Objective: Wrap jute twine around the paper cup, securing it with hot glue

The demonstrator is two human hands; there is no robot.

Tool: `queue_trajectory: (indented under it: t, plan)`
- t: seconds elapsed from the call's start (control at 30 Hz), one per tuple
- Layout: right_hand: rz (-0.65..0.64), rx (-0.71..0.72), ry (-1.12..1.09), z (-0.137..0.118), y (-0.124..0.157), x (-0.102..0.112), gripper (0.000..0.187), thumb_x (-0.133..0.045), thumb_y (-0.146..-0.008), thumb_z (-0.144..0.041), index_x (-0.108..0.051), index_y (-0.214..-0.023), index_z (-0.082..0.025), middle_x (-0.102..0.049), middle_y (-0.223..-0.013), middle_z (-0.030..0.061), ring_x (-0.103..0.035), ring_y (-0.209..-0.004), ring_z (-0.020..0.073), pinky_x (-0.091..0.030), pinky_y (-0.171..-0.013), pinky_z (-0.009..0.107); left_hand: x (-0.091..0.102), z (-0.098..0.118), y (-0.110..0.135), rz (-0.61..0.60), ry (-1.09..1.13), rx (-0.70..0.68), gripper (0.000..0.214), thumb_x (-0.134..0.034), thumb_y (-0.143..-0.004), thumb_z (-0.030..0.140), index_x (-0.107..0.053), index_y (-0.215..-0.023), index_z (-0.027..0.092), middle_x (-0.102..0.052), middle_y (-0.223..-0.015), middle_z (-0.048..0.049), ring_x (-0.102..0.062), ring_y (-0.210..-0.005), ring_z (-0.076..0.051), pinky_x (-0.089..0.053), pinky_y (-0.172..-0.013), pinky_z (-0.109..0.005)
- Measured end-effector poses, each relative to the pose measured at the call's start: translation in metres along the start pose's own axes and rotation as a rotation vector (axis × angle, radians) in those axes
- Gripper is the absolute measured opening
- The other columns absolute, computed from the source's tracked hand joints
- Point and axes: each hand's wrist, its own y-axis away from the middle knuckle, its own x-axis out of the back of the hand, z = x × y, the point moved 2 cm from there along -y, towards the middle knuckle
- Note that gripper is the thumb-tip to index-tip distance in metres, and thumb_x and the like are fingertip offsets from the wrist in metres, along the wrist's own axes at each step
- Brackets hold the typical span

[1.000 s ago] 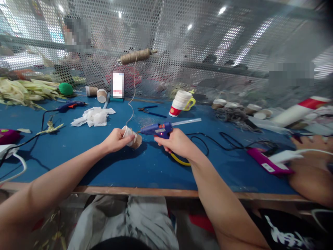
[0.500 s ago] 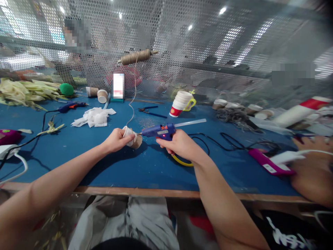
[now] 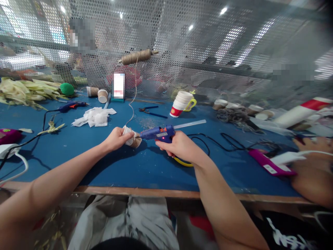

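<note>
My left hand (image 3: 116,139) is closed around a paper cup (image 3: 128,133), tilted on its side, with brown twine wound round its lower part. In my right hand (image 3: 177,144) is a blue hot glue gun (image 3: 157,133), with a clear glue stick (image 3: 191,123) jutting from its back. The gun's nozzle meets the twine-wrapped side of the cup; whether glue is coming out is too small to tell. A strand of twine (image 3: 135,88) runs from the cup up to a twine spool (image 3: 136,56) on the mesh panel.
Behind my hands lie pliers (image 3: 152,112), stacked paper cups (image 3: 179,104) and a crumpled white cloth (image 3: 95,117). Another glue gun (image 3: 71,106) rests at left. A yellow ring (image 3: 183,162) sits beneath my right hand. At right are a purple power strip (image 3: 270,163) and another person's hand (image 3: 314,147).
The glue gun has shifted slightly left and down along the cup's wound side. The cup has turned slightly in my left hand.
</note>
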Motion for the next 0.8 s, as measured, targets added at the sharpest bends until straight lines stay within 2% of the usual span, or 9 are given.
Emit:
queue_trajectory:
  t: [0.17, 0.43, 0.53, 0.8]
  plan:
    - [-0.006, -0.002, 0.043, -0.0016, 0.0022, -0.0009, 0.024, -0.058, -0.07, -0.031, -0.05, -0.052, -0.016, -0.049, -0.038, -0.0026, -0.045, -0.035, 0.0075, -0.038, -0.039, 0.019, 0.0001, -0.0009, -0.0004, 0.024, 0.034, 0.041, 0.033, -0.056, -0.066, 0.04, -0.066, -0.067, 0.009, -0.062, -0.058, -0.002, -0.05, -0.051, -0.01, -0.038, -0.052, -0.021]
    - [0.004, 0.012, 0.045, -0.0015, 0.001, -0.0007, 0.025, -0.058, -0.07, -0.031, -0.05, -0.052, -0.016, -0.049, -0.038, -0.0028, -0.045, -0.035, 0.0073, -0.038, -0.039, 0.019, -0.0003, -0.0013, -0.0002, 0.016, 0.033, 0.036, 0.035, -0.055, -0.068, 0.042, -0.065, -0.07, 0.008, -0.061, -0.06, -0.0029, -0.049, -0.053, -0.01, -0.038, -0.053, -0.022]
    - [0.024, -0.013, 0.03, -0.0013, -0.0002, 0.0014, 0.023, -0.057, -0.071, -0.029, -0.052, -0.053, -0.015, -0.049, -0.038, -0.0023, -0.045, -0.035, 0.0072, -0.039, -0.04, 0.02, -0.0006, -0.0002, 0.0015, -0.004, 0.008, 0.002, 0.037, -0.054, -0.07, 0.043, -0.065, -0.072, 0.008, -0.061, -0.061, -0.0035, -0.05, -0.054, -0.011, -0.039, -0.054, -0.023]
    - [0.086, -0.015, 0.035, -0.0031, -0.0003, 0.0065, 0.023, -0.057, -0.071, -0.027, -0.052, -0.052, -0.016, -0.048, -0.036, -0.0033, -0.044, -0.033, 0.007, -0.039, -0.038, 0.019, -0.0011, 0.0051, 0.0081, -0.006, -0.127, -0.183, 0.037, -0.049, -0.074, 0.042, -0.054, -0.054, 0.012, -0.048, -0.05, 0.0013, -0.04, -0.05, -0.008, -0.033, -0.048, -0.02]
